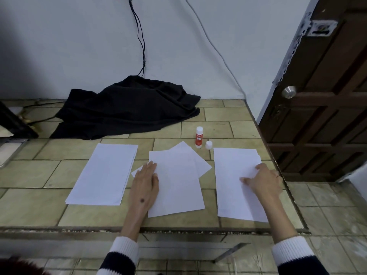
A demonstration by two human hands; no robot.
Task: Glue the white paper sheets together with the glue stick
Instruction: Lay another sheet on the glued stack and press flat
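Note:
Three groups of white paper lie on the tiled counter. A neat stack (103, 175) is on the left. In the middle, a sheet (178, 183) lies over other fanned sheets, and my left hand (146, 181) rests flat on its left edge. A right stack (236, 183) lies near the counter's right edge; my right hand (262, 180) touches its top sheet with fingers bent, fingertips on the paper. The red and white glue stick (199, 137) stands upright behind the middle sheets with its cap off. Its white cap (209, 145) sits beside it.
A crumpled black cloth (127, 108) lies at the back against the wall, with cables hanging above it. The counter's right edge (278, 165) drops off toward a brown door (325, 96). A dark frame (14, 124) sits at far left.

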